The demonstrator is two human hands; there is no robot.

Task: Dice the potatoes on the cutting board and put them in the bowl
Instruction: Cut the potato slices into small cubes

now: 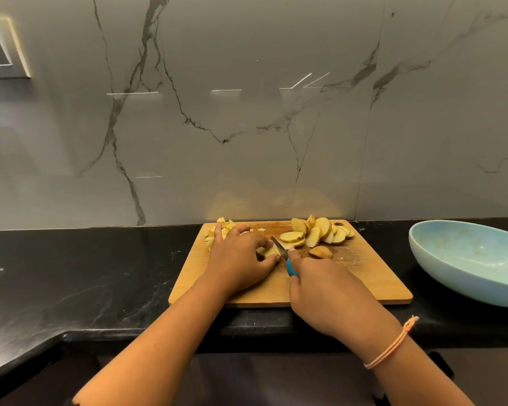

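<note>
Pale yellow potato piece (269, 252) lies mid-board on the rectangular wooden cutting board (364, 285), pinned by the left hand (238, 259): fingers (264, 244) curled over it, thumb on its near side. Short steel knife with a blue handle (279, 248) sits just right of those fingertips, blade pointing toward the back edge of the black stone surface (85, 273). Right hand (326, 291) grips the handle. Next cut likely runs front-to-back. Skin-on potato slices (320, 232) are heaped at the board's far right corner, diced bits (222, 227) at its far left. Pale blue oval bowl (467, 259) stands right of the board, nearer the right hand. No potato visible in it.
</note>
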